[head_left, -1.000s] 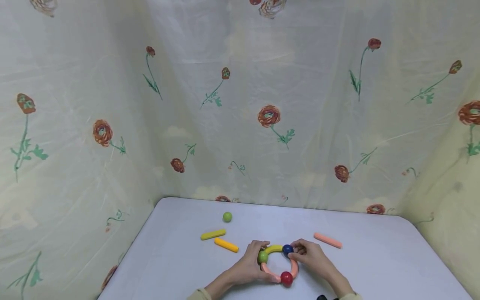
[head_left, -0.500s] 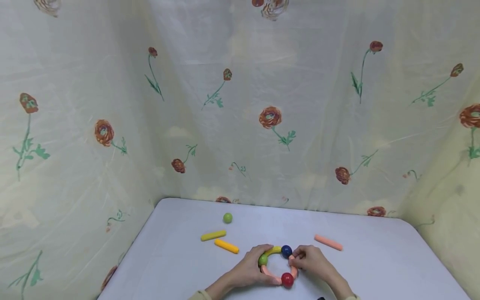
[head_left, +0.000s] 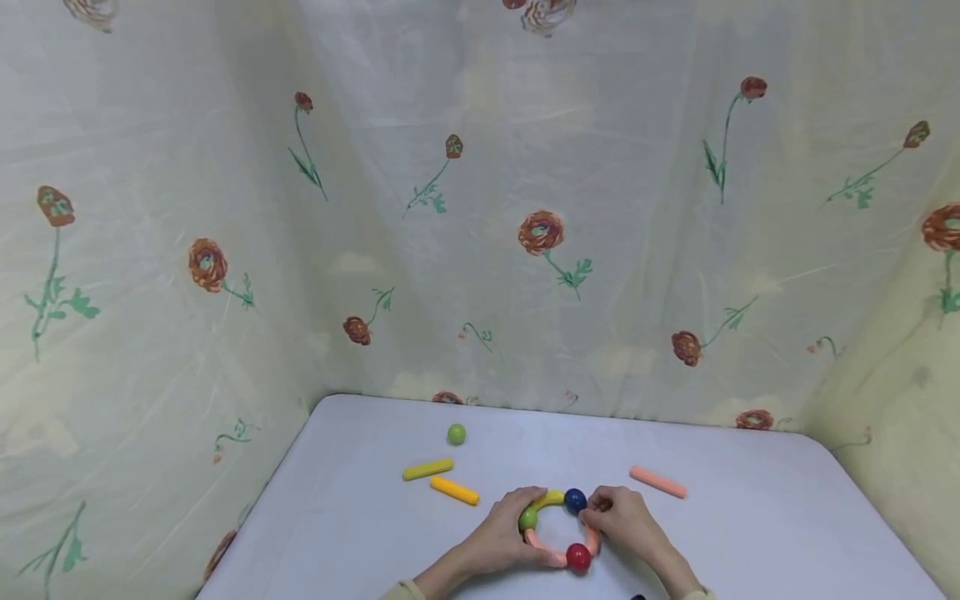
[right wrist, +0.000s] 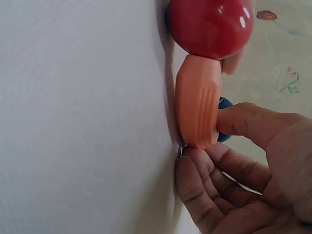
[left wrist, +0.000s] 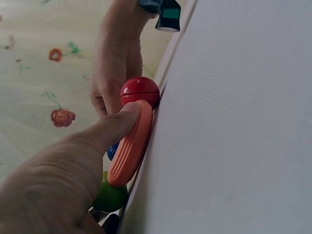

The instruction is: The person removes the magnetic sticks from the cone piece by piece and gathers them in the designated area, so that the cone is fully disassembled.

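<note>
On the table lies a ring of toy rods and balls: a curved yellow rod (head_left: pixel 553 497), a blue ball (head_left: pixel 575 500), a curved pink rod (right wrist: pixel 199 105) at the right, a red ball (head_left: pixel 578 558), a second curved pink rod (left wrist: pixel 131 146) at the lower left and a green ball (head_left: pixel 528 518). My left hand (head_left: pixel 501 533) grips the ring's left side, its thumb on the lower-left pink rod near the red ball, its fingers reaching round to the yellow rod. With thumb and fingers, my right hand (head_left: pixel 626 525) pinches the right pink rod's far end, close to the blue ball.
Farther left are a loose green ball (head_left: pixel 456 433), a straight yellow rod (head_left: pixel 427 469) and an orange-yellow rod (head_left: pixel 453 490). A straight pink rod (head_left: pixel 657 482) lies behind my right hand. Flower-printed curtains (head_left: pixel 480 250) stand round the white table (head_left: pixel 360 517).
My right hand has shifted from the blue ball to the end of the right pink rod. My left fingers reach farther over the yellow rod; the loose pieces stay put.
</note>
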`<state>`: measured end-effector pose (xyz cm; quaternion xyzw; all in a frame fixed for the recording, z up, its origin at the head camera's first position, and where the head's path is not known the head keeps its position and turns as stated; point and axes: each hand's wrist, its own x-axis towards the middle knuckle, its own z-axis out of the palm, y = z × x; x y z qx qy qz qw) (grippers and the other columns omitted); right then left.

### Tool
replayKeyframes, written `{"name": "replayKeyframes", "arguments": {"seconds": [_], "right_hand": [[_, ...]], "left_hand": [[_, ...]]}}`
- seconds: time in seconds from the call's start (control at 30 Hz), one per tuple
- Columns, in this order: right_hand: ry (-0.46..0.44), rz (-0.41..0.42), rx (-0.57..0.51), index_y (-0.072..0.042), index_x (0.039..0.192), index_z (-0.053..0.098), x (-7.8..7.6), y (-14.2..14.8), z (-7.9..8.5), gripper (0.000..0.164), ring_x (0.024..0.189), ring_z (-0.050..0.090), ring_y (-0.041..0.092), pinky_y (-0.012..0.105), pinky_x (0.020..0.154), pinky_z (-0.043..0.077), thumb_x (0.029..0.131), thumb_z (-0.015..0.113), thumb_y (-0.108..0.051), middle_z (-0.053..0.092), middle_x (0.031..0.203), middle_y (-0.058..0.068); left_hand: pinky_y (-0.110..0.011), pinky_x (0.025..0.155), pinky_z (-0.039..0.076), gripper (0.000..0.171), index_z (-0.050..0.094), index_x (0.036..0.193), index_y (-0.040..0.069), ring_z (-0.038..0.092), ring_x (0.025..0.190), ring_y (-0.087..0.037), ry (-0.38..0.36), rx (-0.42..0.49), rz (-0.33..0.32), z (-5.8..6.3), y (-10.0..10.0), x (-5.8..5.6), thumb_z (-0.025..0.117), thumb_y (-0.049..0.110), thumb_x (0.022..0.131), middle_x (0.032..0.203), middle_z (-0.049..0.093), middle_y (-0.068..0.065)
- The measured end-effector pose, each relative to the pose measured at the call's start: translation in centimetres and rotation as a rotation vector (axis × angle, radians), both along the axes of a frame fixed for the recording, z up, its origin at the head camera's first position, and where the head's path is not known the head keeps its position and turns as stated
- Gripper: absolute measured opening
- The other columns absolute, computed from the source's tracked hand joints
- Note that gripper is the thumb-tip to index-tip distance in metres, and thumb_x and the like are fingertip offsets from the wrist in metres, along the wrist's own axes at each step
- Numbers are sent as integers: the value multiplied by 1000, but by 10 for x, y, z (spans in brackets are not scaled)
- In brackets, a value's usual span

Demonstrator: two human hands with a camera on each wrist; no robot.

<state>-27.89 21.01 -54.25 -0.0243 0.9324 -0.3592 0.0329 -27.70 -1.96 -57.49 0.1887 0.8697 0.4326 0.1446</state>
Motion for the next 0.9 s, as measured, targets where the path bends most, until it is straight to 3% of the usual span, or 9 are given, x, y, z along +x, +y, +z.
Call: {"name": "replayKeyframes", "arguments": {"seconds": [0.4,0.7,0.9], "right_hand": [[-67,-56,47,-9,75,65,2,9,4,18,58,50,12,23,51,38,76,76,-22,58,63,-1],[-277,-76,65,-5,81,58,13,3,19,29,53,57,11,21,48,45,74,80,-23,62,66,4],[-275,-101,55,-4,78,59,18,1,23,23,53,57,11,20,48,45,76,78,-17,62,65,5]], "left_hand": [[-56,108,35,89,39,141,43,39,134,-23,5,-20,22,3,3,1,77,67,64,149,39,10],[-56,107,36,89,39,141,43,40,133,-24,-6,-17,30,1,3,1,77,66,64,149,40,10],[-56,106,37,89,39,141,43,40,132,-24,-12,-16,31,2,4,1,78,66,64,149,40,9]]}}
